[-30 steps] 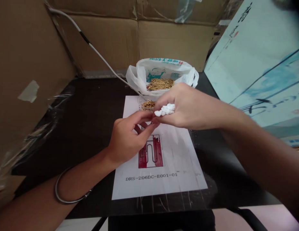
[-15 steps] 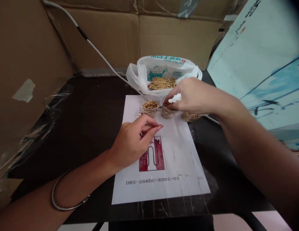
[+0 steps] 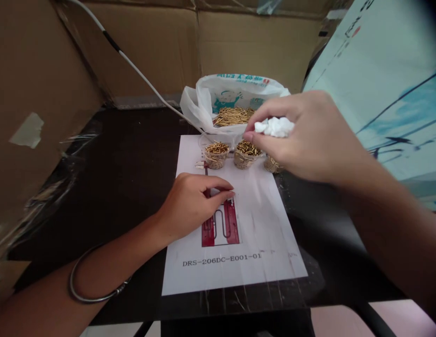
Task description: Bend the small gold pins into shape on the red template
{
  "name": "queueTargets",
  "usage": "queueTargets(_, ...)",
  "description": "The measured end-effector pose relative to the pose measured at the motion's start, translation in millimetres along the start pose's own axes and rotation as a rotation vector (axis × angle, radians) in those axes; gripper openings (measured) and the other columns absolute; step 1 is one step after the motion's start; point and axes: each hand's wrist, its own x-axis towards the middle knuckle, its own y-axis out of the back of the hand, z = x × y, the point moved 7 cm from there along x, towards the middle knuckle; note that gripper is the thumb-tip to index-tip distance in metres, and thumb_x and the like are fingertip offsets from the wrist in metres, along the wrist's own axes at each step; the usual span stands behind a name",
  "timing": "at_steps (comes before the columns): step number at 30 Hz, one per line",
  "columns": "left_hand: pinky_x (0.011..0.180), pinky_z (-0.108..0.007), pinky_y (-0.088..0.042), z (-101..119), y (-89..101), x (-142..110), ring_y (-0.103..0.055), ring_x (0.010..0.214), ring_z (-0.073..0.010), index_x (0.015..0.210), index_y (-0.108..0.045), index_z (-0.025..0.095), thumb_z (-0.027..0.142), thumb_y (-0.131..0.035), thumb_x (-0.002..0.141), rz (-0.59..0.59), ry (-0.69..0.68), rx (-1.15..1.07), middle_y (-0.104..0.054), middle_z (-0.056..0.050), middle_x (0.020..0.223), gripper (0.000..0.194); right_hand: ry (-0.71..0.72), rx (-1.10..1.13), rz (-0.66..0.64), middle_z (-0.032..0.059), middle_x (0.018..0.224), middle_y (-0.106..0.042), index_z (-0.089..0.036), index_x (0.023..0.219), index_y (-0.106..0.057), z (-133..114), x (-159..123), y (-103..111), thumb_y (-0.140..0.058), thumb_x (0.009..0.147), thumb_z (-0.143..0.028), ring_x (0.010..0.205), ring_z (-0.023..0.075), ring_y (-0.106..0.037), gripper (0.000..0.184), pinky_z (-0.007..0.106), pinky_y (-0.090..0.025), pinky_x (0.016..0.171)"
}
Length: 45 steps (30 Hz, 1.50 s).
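Observation:
My left hand (image 3: pixel 193 201) is over the upper part of a printed paper sheet (image 3: pixel 263 224), thumb and forefinger pinched together. Whatever lies between those fingertips is too small to make out. A crumpled white wad (image 3: pixel 276 127), like tissue, is held in my right hand (image 3: pixel 316 140). The thumb and forefinger of that hand meet above the middle clear cup (image 3: pixel 246 159), which is full of short brass-coloured pins. Beside it stands the left cup (image 3: pixel 216 159) with similar pins. My right hand partly hides the right cup (image 3: pixel 271 165).
Behind the cups sits a white plastic bag (image 3: pixel 193 107) holding many longer golden pins (image 3: pixel 233 116). A white cable (image 3: pixel 144 77) runs down to it. Cardboard walls (image 3: pixel 253 47) close off the back and left; a pale printed panel (image 3: pixel 389 93) leans at right. The table (image 3: pixel 126 168) is dark.
My right hand has come up out of the middle cup and back toward me, uncovering its pins and showing more of the white wad. My left hand stays nearly in place, still pinched.

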Motion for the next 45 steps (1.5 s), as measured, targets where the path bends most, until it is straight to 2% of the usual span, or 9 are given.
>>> queueTargets(1,0.061,-0.024,-0.05,-2,-0.5,0,-0.065,0.063,-0.011,0.082,-0.076,0.023,0.029,-0.068,0.081,-0.001,0.011,0.005,-0.074,0.004,0.077,0.01,-0.011,0.088,0.011,0.0009,0.087,-0.071,-0.029,0.081,-0.07,-7,-10,-2,-0.058,0.082,-0.03,0.083,0.023,-0.064,0.012,0.036,-0.046,0.075)
queueTargets(4,0.059,-0.023,-0.048,-4,-2.9,0,-0.064,0.063,-0.011,0.083,-0.076,0.024,0.031,-0.069,0.08,-0.013,-0.004,-0.011,-0.074,0.003,0.078,0.01,-0.07,0.34,-0.051,-0.0051,0.086,-0.07,-0.034,0.078,-0.066,-15,-38,-26,-0.062,0.077,-0.027,0.08,0.021,-0.064,0.008,0.036,-0.048,0.071)
queueTargets(8,0.068,-0.023,-0.05,-1,-7.7,2,-0.065,0.076,-0.0114,0.083,-0.077,0.023,0.024,-0.068,0.081,-0.058,-0.065,-0.031,-0.073,0.002,0.087,0.009,-0.169,0.559,-0.057,-0.0036,0.079,-0.069,-0.03,0.075,-0.063,3,-57,-60,-0.062,0.079,-0.028,0.074,0.0198,-0.063,0.004,0.036,-0.048,0.069)
queueTargets(11,0.067,-0.024,-0.049,0,-8.6,2,-0.064,0.074,-0.0108,0.082,-0.077,0.023,0.021,-0.067,0.081,-0.07,-0.059,-0.023,-0.071,0.002,0.085,0.01,-0.179,0.616,-0.084,-0.0029,0.077,-0.068,-0.03,0.075,-0.064,17,-58,-73,-0.062,0.079,-0.029,0.073,0.0199,-0.063,0.004,0.036,-0.047,0.068)
queueTargets(15,0.068,-0.025,-0.049,-1,-8.8,1,-0.063,0.074,-0.0117,0.081,-0.077,0.023,0.024,-0.067,0.082,-0.1,-0.027,-0.021,-0.07,0.001,0.083,0.01,-0.149,0.6,-0.125,-0.0041,0.076,-0.068,-0.031,0.074,-0.064,24,-54,-73,-0.066,0.075,-0.027,0.071,0.0201,-0.062,0.005,0.037,-0.046,0.068)
queueTargets(19,0.067,-0.025,-0.047,-2,-8.1,2,-0.062,0.073,-0.0113,0.078,-0.076,0.022,0.027,-0.065,0.084,-0.111,-0.004,0.006,-0.068,0.001,0.08,0.014,-0.139,0.575,-0.111,-0.0024,0.078,-0.068,-0.028,0.074,-0.064,26,-53,-70,-0.064,0.077,-0.025,0.074,0.0192,-0.062,0.004,0.035,-0.046,0.071)
queueTargets(32,0.067,-0.024,-0.043,-5,-11.2,4,-0.059,0.072,-0.0087,0.077,-0.075,0.022,0.027,-0.066,0.084,-0.135,-0.015,0.038,-0.067,0.004,0.078,0.012,-0.031,0.581,-0.057,-0.0013,0.074,-0.069,-0.016,0.077,-0.069,23,-55,-74,-0.067,0.078,-0.021,0.068,0.0101,-0.06,0.005,0.022,-0.044,0.064)
queueTargets(45,0.069,-0.025,-0.043,-2,-15.9,2,-0.061,0.078,-0.0111,0.086,-0.076,0.025,0.026,-0.066,0.082,-0.183,-0.079,0.131,-0.068,0.003,0.084,0.01,0.059,0.611,-0.175,-0.0016,0.074,-0.07,-0.015,0.079,-0.07,13,-58,-75,-0.066,0.077,-0.015,0.064,0.0076,-0.061,0.004,0.019,-0.046,0.062)
